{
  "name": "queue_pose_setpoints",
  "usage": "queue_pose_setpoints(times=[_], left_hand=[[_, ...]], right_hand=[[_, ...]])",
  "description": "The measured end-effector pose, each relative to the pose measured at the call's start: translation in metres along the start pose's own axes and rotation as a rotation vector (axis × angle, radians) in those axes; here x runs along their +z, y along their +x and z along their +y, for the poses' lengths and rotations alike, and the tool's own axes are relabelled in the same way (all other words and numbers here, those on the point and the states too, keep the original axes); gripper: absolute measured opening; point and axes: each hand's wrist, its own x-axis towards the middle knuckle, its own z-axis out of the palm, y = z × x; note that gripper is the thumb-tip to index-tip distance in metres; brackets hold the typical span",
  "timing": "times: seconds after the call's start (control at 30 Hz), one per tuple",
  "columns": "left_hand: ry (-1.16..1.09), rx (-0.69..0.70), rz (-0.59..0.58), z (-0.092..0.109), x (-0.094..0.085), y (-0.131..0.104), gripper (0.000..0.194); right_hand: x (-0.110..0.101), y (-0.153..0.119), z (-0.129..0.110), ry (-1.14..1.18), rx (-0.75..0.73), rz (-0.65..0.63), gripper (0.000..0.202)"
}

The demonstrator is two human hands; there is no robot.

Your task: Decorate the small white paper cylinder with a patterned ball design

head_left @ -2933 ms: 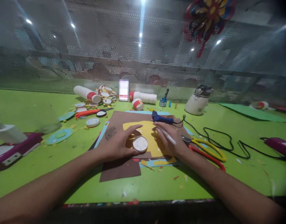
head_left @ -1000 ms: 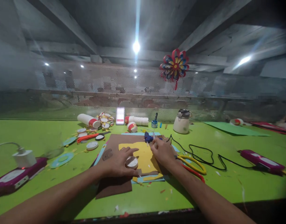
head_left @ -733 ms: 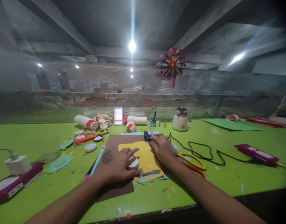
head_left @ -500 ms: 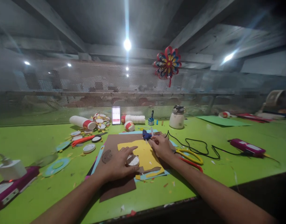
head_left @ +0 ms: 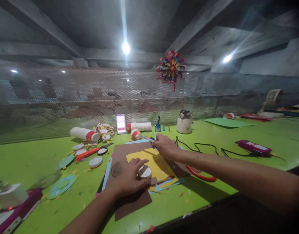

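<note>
My left hand (head_left: 128,175) lies palm down with fingers spread over yellow paper (head_left: 161,164) and brown card. Between its thumb and forefinger sits a small round white-topped disc (head_left: 144,172), perhaps touched at the edge. My right hand (head_left: 165,146) is closed around a blue glue gun (head_left: 153,143), mostly hidden by the fingers; a clear glue stick (head_left: 146,137) sticks out toward the back left. Beneath both hands is the brown card (head_left: 120,151), with a dark smiling face drawn on its left part. Red scissor handles (head_left: 200,174) show under my right forearm.
Behind are a phone (head_left: 120,124), paper-cup stacks (head_left: 141,126), an ink bottle (head_left: 157,126) and a beige flask (head_left: 184,123). On the left lie an orange cutter (head_left: 91,151) and several discs. Power strips (head_left: 254,148) stand on both sides, with a black cord on the right.
My right hand has closed around the glue gun, and its stick now points further left. My left hand stays around the disc. The camera view has shifted slightly.
</note>
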Motion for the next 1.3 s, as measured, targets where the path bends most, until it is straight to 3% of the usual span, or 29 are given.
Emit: queue_pose_setpoints(times=[0.1, 0.23, 0.4, 0.6, 0.73, 0.87, 0.97, 1.13, 1.3], left_hand=[[0.010, 0.019, -0.001, 0.000, 0.001, 0.000, 0.058], [0.001, 0.032, -0.024, -0.002, 0.002, 0.001, 0.054], [-0.033, 0.026, -0.033, -0.003, 0.001, 0.001, 0.053], [-0.061, -0.020, -0.020, -0.003, -0.002, 0.000, 0.053], [-0.066, -0.053, -0.041, -0.003, -0.006, 0.003, 0.055], [-0.040, -0.061, -0.112, 0.001, -0.014, 0.010, 0.062], [-0.017, -0.052, -0.151, 0.005, -0.019, 0.013, 0.066], [0.019, -0.036, -0.168, 0.008, -0.016, 0.011, 0.072], [0.010, -0.025, -0.113, 0.002, -0.006, 0.004, 0.072]], right_hand=[[0.001, 0.009, 0.004, 0.007, -0.034, 0.033, 0.030], [-0.007, 0.009, 0.026, 0.078, 0.056, 0.152, 0.030], [-0.010, -0.031, 0.052, 0.211, 0.190, 0.332, 0.030], [0.010, -0.091, 0.039, 0.413, 0.132, 0.330, 0.037], [0.009, -0.092, 0.033, 0.519, 0.191, 0.377, 0.020], [-0.002, -0.081, 0.038, 0.559, 0.199, 0.399, 0.025], [-0.005, -0.083, 0.039, 0.526, 0.094, 0.340, 0.026], [-0.002, -0.100, 0.036, 0.401, -0.165, 0.098, 0.029], [-0.003, -0.113, 0.044, 0.278, -0.254, -0.072, 0.037]])
